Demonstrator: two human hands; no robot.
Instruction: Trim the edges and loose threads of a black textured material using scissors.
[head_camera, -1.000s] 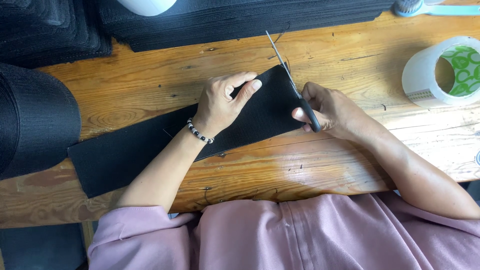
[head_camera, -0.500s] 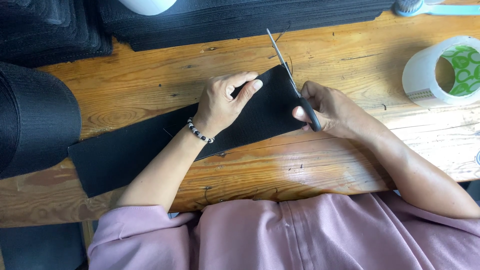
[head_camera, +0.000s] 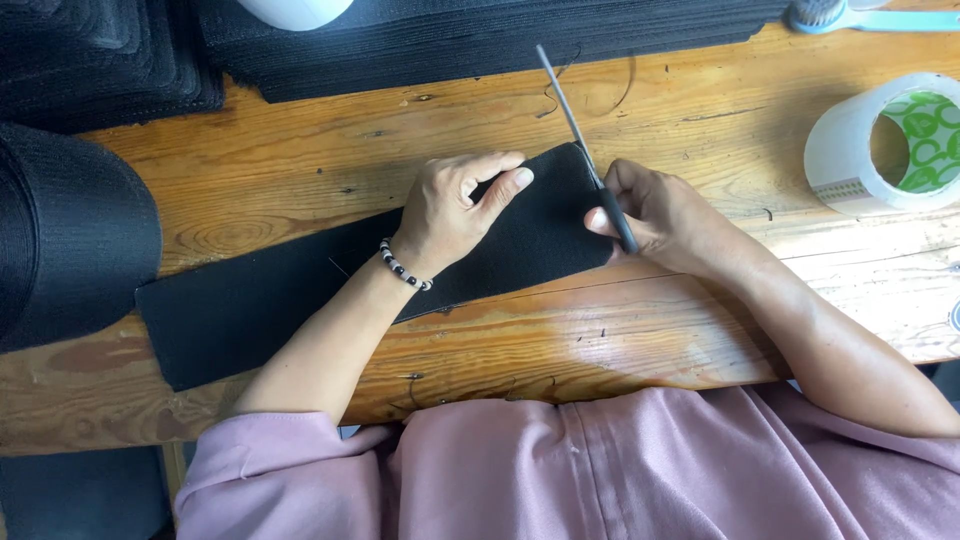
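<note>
Black mesh roll (head_camera: 70, 230) sat at far left. A black fabric strip (head_camera: 280, 300) lay diagonally across the wooden bench (head_camera: 650, 330). Left hand (head_camera: 455, 215) was pressed flat near the strip's right end, fingers spread, pinning it. Right hand (head_camera: 665, 215) was closed round the scissors (head_camera: 585, 150), blades at that end's edge. Step looked like trimming the end; a clean cut would need the strip held taut. Tape roll (head_camera: 890, 145) sat far right.
</note>
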